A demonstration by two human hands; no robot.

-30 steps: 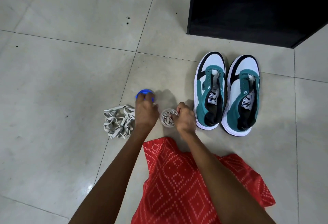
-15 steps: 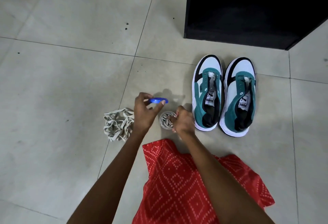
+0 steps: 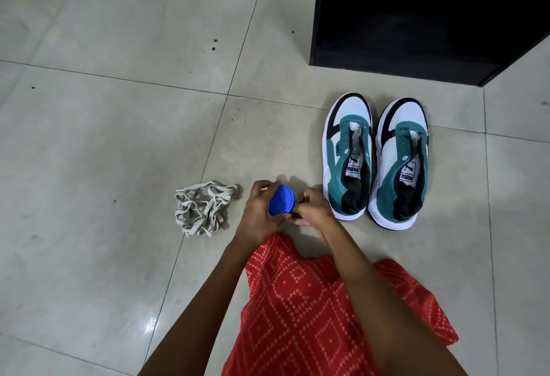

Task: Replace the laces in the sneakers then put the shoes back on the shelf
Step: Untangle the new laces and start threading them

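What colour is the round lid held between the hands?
Blue. The lid shows best in the head view.

Red garment [image 3: 312, 301] w/ white dotted diamond print, at 6 o'clock in view. Arms bare, as are left hand [image 3: 262, 212] & right hand [image 3: 312, 209], at garment's 12 o'clock.

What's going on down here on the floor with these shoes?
A person is crouched on the tiled floor, mid-way through relacing a pair of shoes. Their left hand grips a blue lid, while the right hand works at something hidden right beside it. The two teal-and-white sneakers stand side by side with empty eyelets, in front of the black shelf. A loose pile of off-white laces lies on the floor to the person's left.
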